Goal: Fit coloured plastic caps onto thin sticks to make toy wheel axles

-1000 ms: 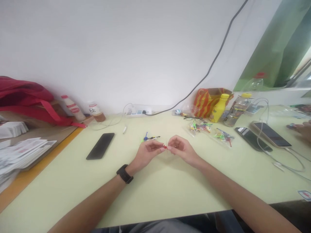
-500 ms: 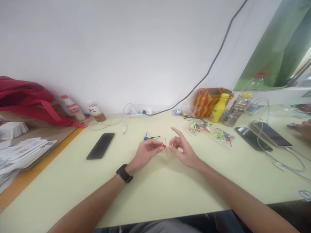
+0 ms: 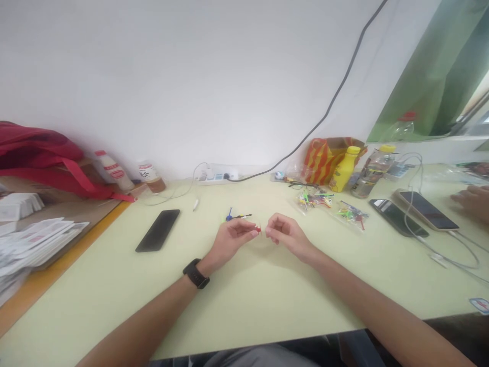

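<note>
My left hand (image 3: 232, 237) pinches a small red plastic piece (image 3: 259, 230) between thumb and fingertips, above the table. The thin upright part at its right end looks faint and blurred. My right hand (image 3: 288, 235) is closed with its fingers curled, thumb and fingertips pressed together just right of the red piece. Whether anything is between those fingertips is hidden. Behind my left hand lie a small blue plastic part (image 3: 229, 218) and a dark, thin, pointed part (image 3: 245, 216). A black watch (image 3: 196, 273) is on my left wrist.
A black phone (image 3: 158, 231) lies to the left. Clear bags of colourful plastic parts (image 3: 314, 199) lie right, near a yellow bottle (image 3: 344, 169) and a striped bag (image 3: 319, 158). Further right are two phones (image 3: 428, 210) with cables and another person's hand (image 3: 471, 201). A power strip (image 3: 214, 176) sits by the wall.
My right index finger, raised before, has curled in. The thin red upright bar on the piece was distinct and is now blurred. My left hand stays in place.
</note>
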Motion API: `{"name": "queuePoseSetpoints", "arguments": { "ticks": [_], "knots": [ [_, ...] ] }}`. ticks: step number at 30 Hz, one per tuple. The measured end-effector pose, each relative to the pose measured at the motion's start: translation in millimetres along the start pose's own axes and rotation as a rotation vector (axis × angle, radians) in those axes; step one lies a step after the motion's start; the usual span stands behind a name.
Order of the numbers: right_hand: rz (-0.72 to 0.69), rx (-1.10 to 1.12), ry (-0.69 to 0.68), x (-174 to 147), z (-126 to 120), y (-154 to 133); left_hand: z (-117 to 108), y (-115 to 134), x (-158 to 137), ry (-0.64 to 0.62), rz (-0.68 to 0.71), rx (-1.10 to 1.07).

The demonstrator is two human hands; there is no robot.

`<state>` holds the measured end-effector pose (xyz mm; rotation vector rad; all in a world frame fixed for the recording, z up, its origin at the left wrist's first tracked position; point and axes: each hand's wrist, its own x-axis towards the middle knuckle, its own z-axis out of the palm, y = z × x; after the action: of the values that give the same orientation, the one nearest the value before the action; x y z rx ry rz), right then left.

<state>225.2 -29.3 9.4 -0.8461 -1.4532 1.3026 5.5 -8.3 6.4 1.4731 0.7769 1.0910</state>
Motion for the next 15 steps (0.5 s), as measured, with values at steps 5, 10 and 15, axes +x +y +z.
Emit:
{"name": "queuePoseSetpoints", "arguments": {
  "ticks": [5, 10, 15],
  "knots": [
    [-0.011, -0.025, -0.022, 1.1, 2.0, 2.0, -0.3, -1.4, -0.4, -0.026, -0.003, 0.008],
    [-0.008, -0.048, -0.028, -0.1, 3.0, 3.0, -0.1, -1.7, -1.5, -0.048, 0.004, 0.015],
    [-0.022, -0.039, 0.02, -1.2, 1.2, 6.9, 0.1, 0.6, -2.1, -0.042, -0.013, -0.009]
  ]
}}
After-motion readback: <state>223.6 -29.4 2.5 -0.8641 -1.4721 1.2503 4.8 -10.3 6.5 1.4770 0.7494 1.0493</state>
